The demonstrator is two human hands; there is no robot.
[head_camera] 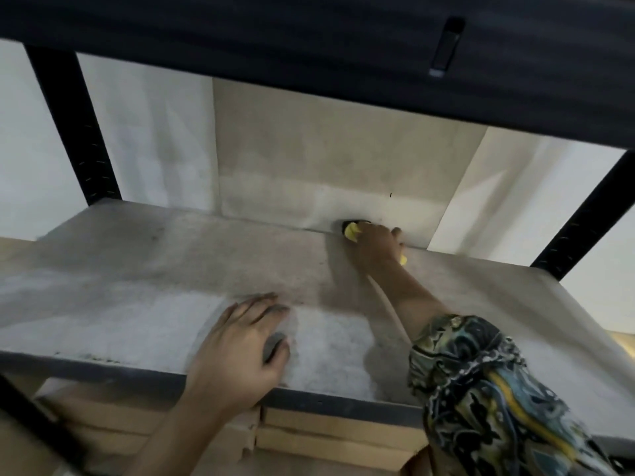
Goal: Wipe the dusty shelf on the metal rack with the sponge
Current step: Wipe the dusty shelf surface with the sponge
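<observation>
The dusty grey shelf (144, 269) of the black metal rack fills the middle of the view. My right hand (376, 247) reaches to the shelf's back edge and grips a yellow sponge (352, 231) with a dark scouring side, pressed where the shelf meets the wall. A second yellow bit of the sponge shows under my wrist. My left hand (240, 345) rests flat on the shelf near its front edge, fingers spread, fingertips grey with dust. The patch around my left hand looks paler than the darker band farther back.
Black slotted uprights stand at the back left (74, 125) and back right (584, 221). The upper shelf (309, 46) hangs low overhead. Flat cardboard boxes (326, 438) lie beneath the front rail. A beige panel (343, 156) leans against the white wall behind.
</observation>
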